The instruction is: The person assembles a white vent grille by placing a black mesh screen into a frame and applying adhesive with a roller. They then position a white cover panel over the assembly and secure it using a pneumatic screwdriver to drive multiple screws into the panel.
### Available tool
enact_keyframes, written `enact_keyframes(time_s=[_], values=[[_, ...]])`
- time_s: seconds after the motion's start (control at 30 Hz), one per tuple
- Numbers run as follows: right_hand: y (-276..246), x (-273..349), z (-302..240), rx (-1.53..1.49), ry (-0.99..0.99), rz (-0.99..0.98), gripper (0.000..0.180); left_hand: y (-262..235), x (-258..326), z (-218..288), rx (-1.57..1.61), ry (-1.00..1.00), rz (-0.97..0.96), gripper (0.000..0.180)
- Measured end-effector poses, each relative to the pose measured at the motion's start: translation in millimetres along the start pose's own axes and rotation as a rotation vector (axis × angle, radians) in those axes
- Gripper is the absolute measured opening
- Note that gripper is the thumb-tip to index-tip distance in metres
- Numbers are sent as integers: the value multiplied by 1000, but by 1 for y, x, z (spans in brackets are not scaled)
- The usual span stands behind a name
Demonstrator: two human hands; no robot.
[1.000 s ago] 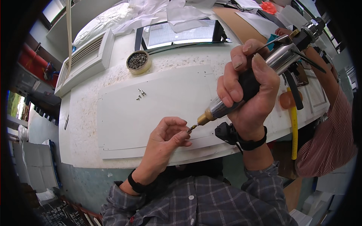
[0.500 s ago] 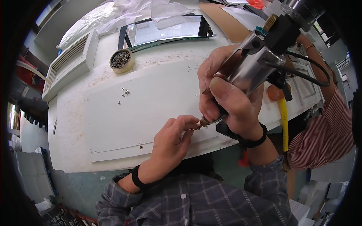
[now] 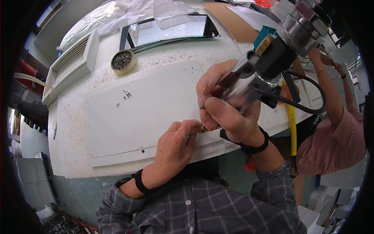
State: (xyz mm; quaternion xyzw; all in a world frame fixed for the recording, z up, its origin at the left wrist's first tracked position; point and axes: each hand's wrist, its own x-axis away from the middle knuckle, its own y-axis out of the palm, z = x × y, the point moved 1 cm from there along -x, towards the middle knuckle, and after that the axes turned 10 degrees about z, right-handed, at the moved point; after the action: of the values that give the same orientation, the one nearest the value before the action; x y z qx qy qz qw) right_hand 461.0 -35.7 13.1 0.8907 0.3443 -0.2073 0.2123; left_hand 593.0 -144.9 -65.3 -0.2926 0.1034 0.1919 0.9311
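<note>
My right hand [image 3: 235, 117] is wrapped round a silver power screwdriver [image 3: 243, 84], tilted with its black and metal top toward the upper right. Its tip is mostly hidden behind my fingers, pointing down at the near edge of a flat white panel [image 3: 144, 117]. Just left of the tip, my left hand [image 3: 175, 142] rests over that edge, thumb and forefinger pinched together. Whatever is between them is too small and covered to make out. A few loose screws [image 3: 127, 93] lie on the panel, and a dark screw hole [image 3: 143, 151] shows near its front edge.
Beyond the panel stands a round tub [image 3: 130, 67] full of small screws. Behind it lie a framed glass pane [image 3: 167, 31] and a white louvred frame [image 3: 70, 66] at the left. A yellow hose [image 3: 292, 128] hangs at right, near another person in a striped shirt [image 3: 323, 144].
The screwdriver and my right hand have shifted slightly left, closing over the tip, which showed before. My left hand stays pinched at nearly the same spot. The whole view has shifted a little.
</note>
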Motion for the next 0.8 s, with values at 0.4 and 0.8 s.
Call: enact_keyframes(time_s=[0.4, 0.8], values=[[-2, 11, 9, 98, -50, -122, 27, -3, -3, -3, 10, 98, -4, 41], [3, -24, -17, 51, 39, 46, 47, -134, -14, -39, -383, -10, 131, 26]])
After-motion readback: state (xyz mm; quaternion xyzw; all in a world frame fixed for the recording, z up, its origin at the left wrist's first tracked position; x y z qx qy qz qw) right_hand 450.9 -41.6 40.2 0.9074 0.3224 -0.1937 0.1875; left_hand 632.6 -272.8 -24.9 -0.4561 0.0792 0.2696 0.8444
